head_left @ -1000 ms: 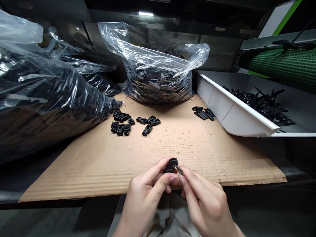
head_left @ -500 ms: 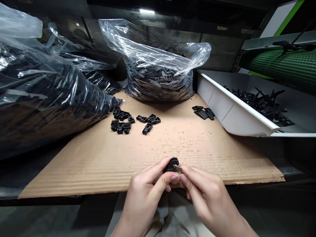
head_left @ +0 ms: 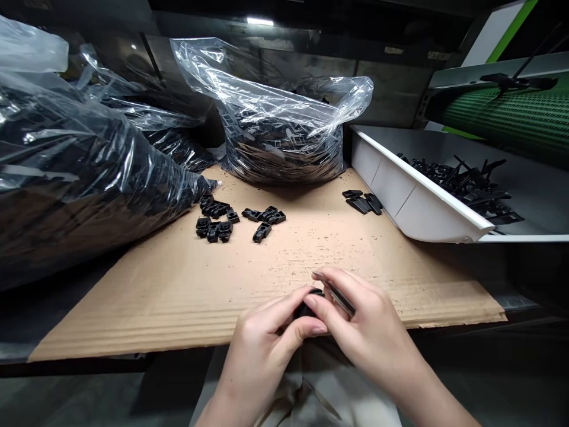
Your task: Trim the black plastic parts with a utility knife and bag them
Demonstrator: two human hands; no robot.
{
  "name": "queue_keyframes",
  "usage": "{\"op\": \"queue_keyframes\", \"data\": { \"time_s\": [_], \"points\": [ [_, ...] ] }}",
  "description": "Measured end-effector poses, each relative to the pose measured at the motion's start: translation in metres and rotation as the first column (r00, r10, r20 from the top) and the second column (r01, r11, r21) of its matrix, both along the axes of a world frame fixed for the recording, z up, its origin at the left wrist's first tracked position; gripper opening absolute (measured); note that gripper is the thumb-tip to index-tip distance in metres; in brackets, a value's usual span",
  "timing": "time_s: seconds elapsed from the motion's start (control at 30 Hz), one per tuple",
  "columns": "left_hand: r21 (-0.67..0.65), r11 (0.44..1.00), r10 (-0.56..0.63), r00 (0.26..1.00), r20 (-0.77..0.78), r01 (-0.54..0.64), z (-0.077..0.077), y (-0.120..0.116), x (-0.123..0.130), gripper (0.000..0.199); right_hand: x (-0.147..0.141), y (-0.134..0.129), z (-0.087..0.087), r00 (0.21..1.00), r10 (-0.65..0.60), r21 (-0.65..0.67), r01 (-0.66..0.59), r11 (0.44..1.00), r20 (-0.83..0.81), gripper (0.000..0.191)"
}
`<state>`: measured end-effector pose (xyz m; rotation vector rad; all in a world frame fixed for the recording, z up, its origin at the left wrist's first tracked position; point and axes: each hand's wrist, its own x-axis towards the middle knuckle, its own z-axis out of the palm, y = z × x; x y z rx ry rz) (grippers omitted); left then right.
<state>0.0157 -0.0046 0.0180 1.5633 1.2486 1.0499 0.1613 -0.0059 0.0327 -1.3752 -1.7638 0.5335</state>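
Left hand (head_left: 271, 344) pinches a rounded black plastic part (head_left: 316, 292), long axis unclear; curled right hand (head_left: 368, 326) holds a thin grey metal blade (head_left: 342, 298) along ten-to-four o'clock.

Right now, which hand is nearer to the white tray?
Right. The right hand is at the cardboard's near edge, in front of the white tray and left of it; the left hand is farther left, so farther from it.

Cardboard (head_left: 178, 296) carries plastic bags (head_left: 282, 151), black parts (head_left: 262, 232), dark crumbs (head_left: 319, 254)
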Motion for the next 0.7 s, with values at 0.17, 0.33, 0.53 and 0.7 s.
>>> {"op": "queue_keyframes", "data": {
  "time_s": [0.17,0.33,0.53,0.7],
  "points": [
    [0.021,1.0,-0.024,0.999,0.028,0.023,0.0,0.004,-0.002,0.019,0.005,0.006,0.0,0.97,-0.132,0.055,0.146,0.988,-0.203,0.015],
    [0.065,0.996,-0.061,0.996,0.06,0.057,0.001,0.007,-0.005,0.018,0.012,-0.001,-0.009,0.973,-0.062,-0.149,0.029,0.988,-0.223,0.019],
    [0.089,0.996,-0.036,0.994,0.102,0.027,0.0,0.004,-0.004,0.025,0.011,-0.003,-0.017,0.945,-0.064,-0.215,-0.007,0.977,-0.319,0.019],
    [0.138,0.989,-0.068,0.996,0.065,0.059,-0.002,0.0,-0.004,0.03,0.015,-0.006,-0.018,0.945,0.004,-0.19,-0.07,0.979,-0.327,0.018]
  ]
}}
